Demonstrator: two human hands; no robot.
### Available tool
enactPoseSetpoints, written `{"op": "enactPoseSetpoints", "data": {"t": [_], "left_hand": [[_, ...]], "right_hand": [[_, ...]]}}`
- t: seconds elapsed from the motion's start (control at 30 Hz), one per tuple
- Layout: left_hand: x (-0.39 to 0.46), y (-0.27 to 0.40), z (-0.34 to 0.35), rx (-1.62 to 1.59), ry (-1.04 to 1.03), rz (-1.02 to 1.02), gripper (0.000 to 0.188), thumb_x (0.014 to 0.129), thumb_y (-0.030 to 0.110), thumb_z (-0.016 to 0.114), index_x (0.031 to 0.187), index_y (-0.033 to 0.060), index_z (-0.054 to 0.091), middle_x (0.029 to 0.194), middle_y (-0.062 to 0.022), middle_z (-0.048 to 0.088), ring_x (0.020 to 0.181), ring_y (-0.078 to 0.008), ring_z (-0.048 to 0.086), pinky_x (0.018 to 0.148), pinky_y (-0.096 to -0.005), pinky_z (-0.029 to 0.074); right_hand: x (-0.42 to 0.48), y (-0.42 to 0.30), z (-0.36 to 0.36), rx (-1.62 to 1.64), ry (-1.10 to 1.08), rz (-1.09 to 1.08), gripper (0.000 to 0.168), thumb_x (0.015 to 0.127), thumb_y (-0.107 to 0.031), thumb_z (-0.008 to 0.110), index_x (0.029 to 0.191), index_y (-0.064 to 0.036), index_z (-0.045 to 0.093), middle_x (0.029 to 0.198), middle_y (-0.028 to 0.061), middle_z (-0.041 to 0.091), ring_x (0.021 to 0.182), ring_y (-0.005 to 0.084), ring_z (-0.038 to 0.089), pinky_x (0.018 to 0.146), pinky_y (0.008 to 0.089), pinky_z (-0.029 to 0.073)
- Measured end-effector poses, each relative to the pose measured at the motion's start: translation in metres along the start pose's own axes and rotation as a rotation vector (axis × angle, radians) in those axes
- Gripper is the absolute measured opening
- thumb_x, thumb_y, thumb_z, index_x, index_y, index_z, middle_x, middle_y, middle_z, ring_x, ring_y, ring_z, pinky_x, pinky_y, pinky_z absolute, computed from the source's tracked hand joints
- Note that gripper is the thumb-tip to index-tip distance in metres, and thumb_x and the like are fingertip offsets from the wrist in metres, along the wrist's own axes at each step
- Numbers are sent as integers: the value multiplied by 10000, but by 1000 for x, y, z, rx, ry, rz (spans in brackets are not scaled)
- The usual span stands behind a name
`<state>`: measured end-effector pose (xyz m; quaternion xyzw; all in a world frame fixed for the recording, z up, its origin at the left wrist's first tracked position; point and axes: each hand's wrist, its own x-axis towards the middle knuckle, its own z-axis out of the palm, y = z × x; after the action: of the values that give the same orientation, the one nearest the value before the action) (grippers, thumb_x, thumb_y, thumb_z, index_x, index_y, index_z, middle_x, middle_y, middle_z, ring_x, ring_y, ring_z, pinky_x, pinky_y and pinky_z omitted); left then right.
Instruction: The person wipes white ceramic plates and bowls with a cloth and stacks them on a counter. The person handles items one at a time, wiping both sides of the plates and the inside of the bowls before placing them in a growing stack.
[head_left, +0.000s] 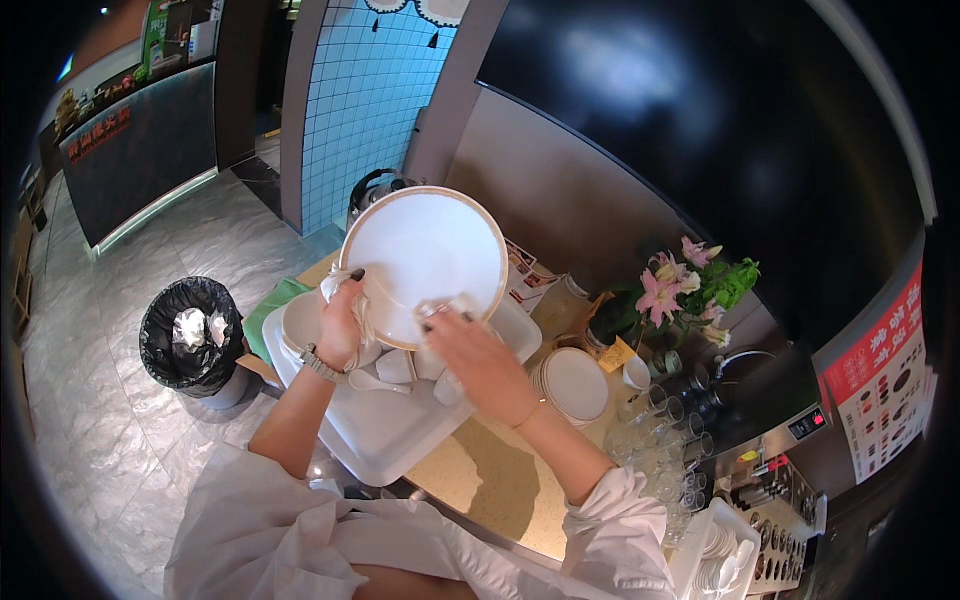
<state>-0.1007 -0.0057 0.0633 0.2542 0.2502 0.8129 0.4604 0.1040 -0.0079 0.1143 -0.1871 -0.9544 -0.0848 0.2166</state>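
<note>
A large white plate with a gold-patterned rim (435, 247) is tilted up over a white plastic tray (390, 442). At its left edge my left hand (341, 319) grips it through a white cloth (364, 319). My right hand (476, 360) presses a bunched white cloth (457, 304) against the plate's lower face. Below the plate, white cups (395, 367) and a white ceramic spoon (380, 383) lie in the tray. A white bowl (301, 322) sits at the tray's left end, partly hidden by my left hand.
A stack of white plates (577, 386) stands right of the tray, near rows of drinking glasses (667, 450). Pink lilies (664, 292) rise behind. On the floor at left is a black-lined bin (191, 352). A tray of dishes (720, 559) sits at lower right.
</note>
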Motion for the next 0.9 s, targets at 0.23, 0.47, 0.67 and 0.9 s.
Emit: {"op": "enactPoseSetpoints", "data": {"t": [0.23, 0.47, 0.67, 0.9], "left_hand": [[2, -6, -18, 79, -25, 10, 119, 774, 96, 532, 852, 17, 575, 753, -29, 571, 647, -105, 533, 569, -229, 433], [-10, -16, -4, 72, -46, -2, 125, 775, 91, 527, 867, 19, 572, 801, -38, 574, 688, -117, 540, 591, -246, 440], [-7, -5, -2, -13, 54, 15, 193, 792, 122, 495, 941, 10, 546, 871, -61, 581, 787, -143, 564, 698, -272, 458], [6, -15, -27, -18, 208, 92, 194, 787, 124, 490, 928, -1, 537, 851, -58, 575, 772, -146, 557, 693, -266, 448]], "right_hand": [[30, 40, -28, -316, 403, 183, 277, 824, -53, 482, 1086, 29, 519, 1249, 154, 453, 1182, 295, 417, 953, 386, 363], [57, 11, 17, -84, 386, 24, 345, 789, -49, 487, 1124, 33, 486, 1256, 187, 427, 1181, 338, 402, 953, 411, 359], [24, -21, 33, 76, 180, -43, 338, 720, -2, 508, 1058, 1, 526, 1216, 180, 453, 1131, 333, 449, 917, 417, 388], [-27, 22, 36, 405, 872, 678, 275, 794, 6, 496, 1059, -59, 526, 1223, 106, 474, 1150, 245, 442, 950, 391, 369]]}}
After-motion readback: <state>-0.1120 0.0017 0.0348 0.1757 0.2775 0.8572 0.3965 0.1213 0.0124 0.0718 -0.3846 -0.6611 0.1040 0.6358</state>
